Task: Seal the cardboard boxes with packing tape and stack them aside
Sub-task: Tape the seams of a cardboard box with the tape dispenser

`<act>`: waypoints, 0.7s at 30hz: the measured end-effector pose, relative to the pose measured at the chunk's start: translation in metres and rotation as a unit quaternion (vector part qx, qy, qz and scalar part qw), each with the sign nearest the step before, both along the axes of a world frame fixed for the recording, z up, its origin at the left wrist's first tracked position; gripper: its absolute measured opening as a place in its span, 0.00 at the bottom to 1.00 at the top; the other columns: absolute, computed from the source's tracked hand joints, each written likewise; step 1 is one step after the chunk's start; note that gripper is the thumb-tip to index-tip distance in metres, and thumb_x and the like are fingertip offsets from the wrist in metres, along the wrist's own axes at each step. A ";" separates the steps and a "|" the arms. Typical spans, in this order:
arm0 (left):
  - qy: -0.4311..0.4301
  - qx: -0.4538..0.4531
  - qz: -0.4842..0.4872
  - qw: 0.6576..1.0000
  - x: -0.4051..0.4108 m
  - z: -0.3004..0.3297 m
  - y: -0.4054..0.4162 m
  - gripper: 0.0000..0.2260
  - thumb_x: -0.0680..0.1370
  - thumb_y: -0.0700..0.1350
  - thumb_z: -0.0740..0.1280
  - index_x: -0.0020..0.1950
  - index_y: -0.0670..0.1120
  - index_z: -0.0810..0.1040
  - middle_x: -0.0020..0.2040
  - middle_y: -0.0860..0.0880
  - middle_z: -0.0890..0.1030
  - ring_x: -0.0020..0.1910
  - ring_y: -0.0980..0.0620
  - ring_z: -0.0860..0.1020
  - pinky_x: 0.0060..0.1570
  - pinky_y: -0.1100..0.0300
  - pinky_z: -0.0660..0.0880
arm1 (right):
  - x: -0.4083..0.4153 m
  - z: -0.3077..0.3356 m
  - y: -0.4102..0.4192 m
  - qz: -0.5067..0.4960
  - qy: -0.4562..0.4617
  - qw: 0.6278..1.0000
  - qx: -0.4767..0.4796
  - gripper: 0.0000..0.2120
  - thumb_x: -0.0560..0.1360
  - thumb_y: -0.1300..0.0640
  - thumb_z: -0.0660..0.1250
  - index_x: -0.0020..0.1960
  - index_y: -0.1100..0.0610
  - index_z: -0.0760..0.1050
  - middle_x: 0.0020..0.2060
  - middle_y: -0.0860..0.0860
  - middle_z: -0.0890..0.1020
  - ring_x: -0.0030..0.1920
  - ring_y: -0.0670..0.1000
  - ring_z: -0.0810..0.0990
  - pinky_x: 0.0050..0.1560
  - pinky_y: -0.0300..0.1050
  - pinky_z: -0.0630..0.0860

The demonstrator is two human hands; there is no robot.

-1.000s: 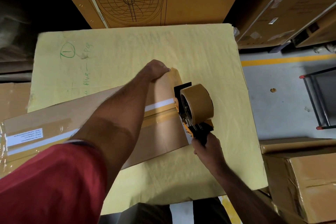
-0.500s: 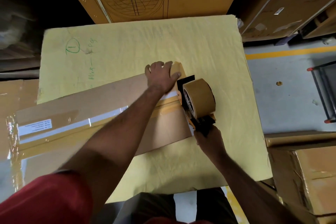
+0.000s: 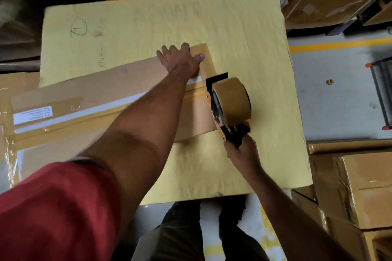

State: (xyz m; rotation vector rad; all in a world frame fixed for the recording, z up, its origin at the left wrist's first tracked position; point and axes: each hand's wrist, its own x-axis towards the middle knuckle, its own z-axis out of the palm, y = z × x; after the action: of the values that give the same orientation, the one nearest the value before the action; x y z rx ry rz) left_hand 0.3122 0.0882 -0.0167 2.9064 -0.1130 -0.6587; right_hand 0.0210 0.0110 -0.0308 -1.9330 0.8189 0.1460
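The long flat brown cardboard box (image 3: 101,99) lies across the middle left of the frame on a big yellow sheet (image 3: 244,34), so its top seam faces up for taping. The left hand (image 3: 182,61) lies flat with its fingers spread on the box's right end, and I think it presses down to stop the box sliding. The right hand (image 3: 244,150), lower right of middle, grips the handle of the orange and black tape gun with its brown tape roll (image 3: 231,101), which sits at the box's right end.
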 end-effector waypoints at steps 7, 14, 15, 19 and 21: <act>-0.035 0.021 0.019 0.999 -0.030 0.006 -0.012 0.31 0.82 0.63 0.55 0.81 0.50 0.53 0.80 0.36 0.49 0.79 0.36 0.43 0.75 0.37 0.42 | -0.094 -0.018 0.000 0.004 0.039 0.998 0.046 0.04 0.68 0.53 0.68 0.38 0.53 0.75 0.28 0.51 0.79 0.30 0.54 0.80 0.32 0.46 0.73; -0.080 -0.035 -0.209 0.974 -0.148 -0.018 0.038 0.27 0.83 0.57 0.55 0.81 0.56 0.53 0.80 0.34 0.42 0.79 0.35 0.43 0.73 0.34 0.42 | -0.089 -0.014 -0.002 0.015 0.021 0.998 0.054 0.07 0.67 0.51 0.63 0.41 0.52 0.75 0.31 0.52 0.81 0.33 0.57 0.81 0.37 0.54 0.80; -0.094 -0.041 -0.226 0.969 -0.164 -0.024 0.048 0.25 0.84 0.58 0.53 0.81 0.57 0.56 0.80 0.35 0.45 0.79 0.34 0.45 0.74 0.35 0.44 | -0.090 -0.014 -0.002 0.018 0.020 0.998 0.052 0.06 0.68 0.52 0.64 0.41 0.53 0.76 0.32 0.53 0.81 0.34 0.57 0.82 0.37 0.55 0.81; -0.169 -0.014 -0.256 0.952 -0.187 -0.040 0.067 0.27 0.82 0.63 0.40 0.79 0.58 0.59 0.80 0.38 0.56 0.78 0.35 0.55 0.73 0.36 0.53 | -0.093 -0.018 0.003 0.021 0.001 0.998 0.052 0.10 0.69 0.51 0.64 0.44 0.56 0.78 0.33 0.52 0.82 0.34 0.55 0.82 0.39 0.54 0.81; -0.189 0.003 -0.253 0.949 -0.188 -0.041 0.066 0.26 0.82 0.61 0.40 0.80 0.59 0.58 0.80 0.39 0.56 0.79 0.37 0.56 0.74 0.38 0.54 | -0.095 -0.021 0.007 0.018 -0.012 0.999 0.045 0.07 0.69 0.51 0.63 0.41 0.53 0.76 0.31 0.50 0.80 0.32 0.53 0.81 0.35 0.47 0.78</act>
State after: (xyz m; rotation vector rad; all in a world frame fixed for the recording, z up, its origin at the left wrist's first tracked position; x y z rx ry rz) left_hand 0.1245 0.1542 -0.0573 2.9785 -0.9245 -0.1432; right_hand -0.0744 0.0181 -0.0518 -1.8631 0.7490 0.1781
